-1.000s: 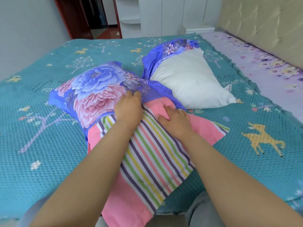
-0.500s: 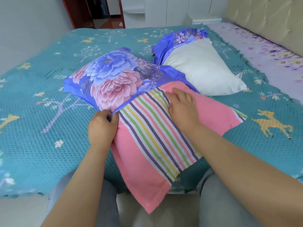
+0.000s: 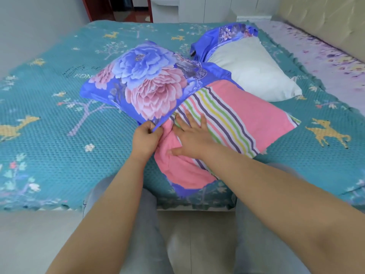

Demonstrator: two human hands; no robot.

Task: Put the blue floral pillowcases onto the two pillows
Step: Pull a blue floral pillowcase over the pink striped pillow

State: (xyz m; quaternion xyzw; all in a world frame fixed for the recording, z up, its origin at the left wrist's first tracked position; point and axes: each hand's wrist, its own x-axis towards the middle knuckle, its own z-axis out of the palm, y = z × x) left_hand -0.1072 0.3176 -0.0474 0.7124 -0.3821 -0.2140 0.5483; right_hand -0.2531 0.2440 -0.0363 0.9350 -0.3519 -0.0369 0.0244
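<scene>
Blue floral pillowcase (image 3: 146, 80) — drawn roughly halfway over the striped pink pillow (image 3: 233, 117), lying near the edge of the teal bedspread (image 3: 49, 135).
Left hand (image 3: 145, 138): pinches the case's open hem.
Right hand (image 3: 192, 135): fingers spread, pressing flat on the pillow.
White pillow (image 3: 252, 70): behind, its own blue case (image 3: 227, 36) only begun.
Risks — the pinched hem may slip; bunched stuffing may jam the opening; the overhanging pillow corner may slide off the bed.
</scene>
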